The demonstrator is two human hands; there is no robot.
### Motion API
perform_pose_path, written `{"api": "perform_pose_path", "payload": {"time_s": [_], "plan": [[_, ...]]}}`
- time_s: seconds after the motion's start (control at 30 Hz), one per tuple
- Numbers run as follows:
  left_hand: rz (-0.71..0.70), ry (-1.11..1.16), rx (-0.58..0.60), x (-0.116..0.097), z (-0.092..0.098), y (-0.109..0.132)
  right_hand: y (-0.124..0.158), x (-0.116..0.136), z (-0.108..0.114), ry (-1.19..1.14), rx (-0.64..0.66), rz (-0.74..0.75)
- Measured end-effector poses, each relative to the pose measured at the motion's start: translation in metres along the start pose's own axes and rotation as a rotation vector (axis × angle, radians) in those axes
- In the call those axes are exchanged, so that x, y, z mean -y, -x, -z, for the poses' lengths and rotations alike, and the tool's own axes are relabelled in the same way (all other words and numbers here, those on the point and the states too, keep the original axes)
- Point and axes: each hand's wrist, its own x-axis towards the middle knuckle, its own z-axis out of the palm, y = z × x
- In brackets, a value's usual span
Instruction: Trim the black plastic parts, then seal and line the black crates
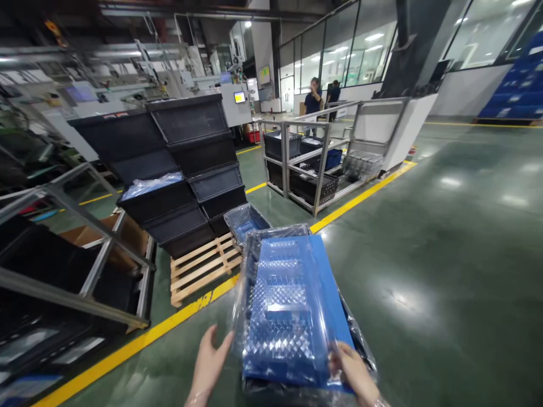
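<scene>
A clear moulded plastic tray [280, 299] with rows of small raised cells lies over a blue sheet [328, 271]. Both rest on a dark crate lined with clear plastic film [360, 333], right in front of me. My right hand [352, 367] is closed on the tray's near right edge, its fingertips seen partly through the plastic. To the left of the tray, my left hand [212, 359] is open, thumb and fingers apart, holding nothing. Its fingertips are close to the film at the crate's left side; whether they touch it I cannot tell.
Stacked black crates [190, 164] stand on a wooden pallet [203, 268] ahead left. Beyond my crate is a smaller film-lined bin [246, 220]. Metal-framed carts [297, 164] [97, 265] stand ahead and at left. Two people [314, 102] are farther back. Yellow lines [169, 325] cross the green floor.
</scene>
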Motion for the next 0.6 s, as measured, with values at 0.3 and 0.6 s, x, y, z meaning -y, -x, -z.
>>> {"api": "perform_pose_path", "payload": {"time_s": [0.3, 0.6], "plan": [[-0.113, -0.277, 0.214, -0.020, -0.044, -0.003, -0.043, 0.048, 0.029, 0.409, -0.055, 0.229], [-0.139, -0.080, 0.049, -0.039, -0.005, 0.014, -0.084, 0.052, -0.026, 0.289, 0.160, 0.092]]}}
